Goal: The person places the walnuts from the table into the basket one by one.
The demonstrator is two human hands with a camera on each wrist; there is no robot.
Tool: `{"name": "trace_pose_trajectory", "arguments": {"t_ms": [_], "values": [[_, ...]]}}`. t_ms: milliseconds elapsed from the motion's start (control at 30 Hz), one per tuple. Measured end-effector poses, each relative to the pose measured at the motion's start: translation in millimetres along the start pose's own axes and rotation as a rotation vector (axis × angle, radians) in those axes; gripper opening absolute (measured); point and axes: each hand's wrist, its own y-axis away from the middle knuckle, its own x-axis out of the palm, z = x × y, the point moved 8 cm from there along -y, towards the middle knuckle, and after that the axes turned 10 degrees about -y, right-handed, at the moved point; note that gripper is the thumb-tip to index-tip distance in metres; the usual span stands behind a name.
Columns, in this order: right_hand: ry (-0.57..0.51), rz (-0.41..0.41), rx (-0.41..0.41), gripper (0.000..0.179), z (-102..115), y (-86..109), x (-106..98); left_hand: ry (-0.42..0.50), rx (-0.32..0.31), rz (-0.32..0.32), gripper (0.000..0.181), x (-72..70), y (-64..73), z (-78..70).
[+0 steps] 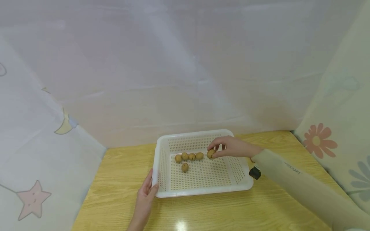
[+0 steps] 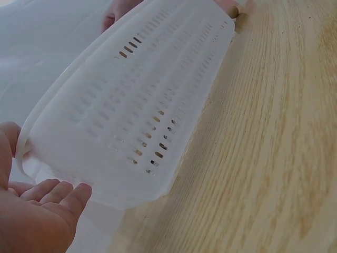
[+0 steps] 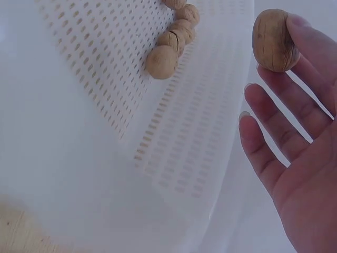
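A white plastic basket with slotted walls stands on the table. My left hand grips its left rim, thumb above and fingers beneath; the left wrist view shows the fingers under the edge. Between thumb and forefinger, my right hand pinches a walnut over the right part of the basket. Its other fingers spread loosely below the walnut in the right wrist view. On the basket floor, several walnuts line up near the back wall, and one more walnut lies in front of them.
The wooden table carries the basket close to its back edge. A pale cloth backdrop rises right behind it, and printed cloths hang at the left and right. A black device sits at my right wrist.
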Motion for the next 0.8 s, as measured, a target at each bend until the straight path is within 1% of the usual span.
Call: {"name": "trace_pose_trajectory", "arguments": {"t_ms": [67, 167, 400, 633, 733, 800], "values": [[-0.012, 0.013, -0.033, 0.029, 2, -9.8, 5, -0.001, 0.0, -0.003, 0.068, -0.5, -0.1, 0.4], [-0.002, 0.028, -0.038, 0.032, 1, -23.3, 14, -0.007, 0.006, -0.001, 0.068, -0.6, 0.0, 0.8], [0.043, 0.084, 0.02, 0.032, -10, -49.7, 39, -0.014, 0.0, -0.004, 0.068, -1.1, 0.2, 1.5], [0.019, 0.132, 0.089, 0.031, -31, -69.0, 65, -0.015, -0.017, -0.001, 0.068, -0.4, 1.2, 1.6], [0.036, 0.149, 0.097, 0.031, -37, -74.2, 76, -0.014, -0.023, -0.001, 0.067, -0.2, 1.1, 1.7], [0.055, 0.156, 0.078, 0.03, -38, -76.8, 81, -0.012, -0.022, -0.003, 0.067, 0.0, 1.1, 1.4]]}}
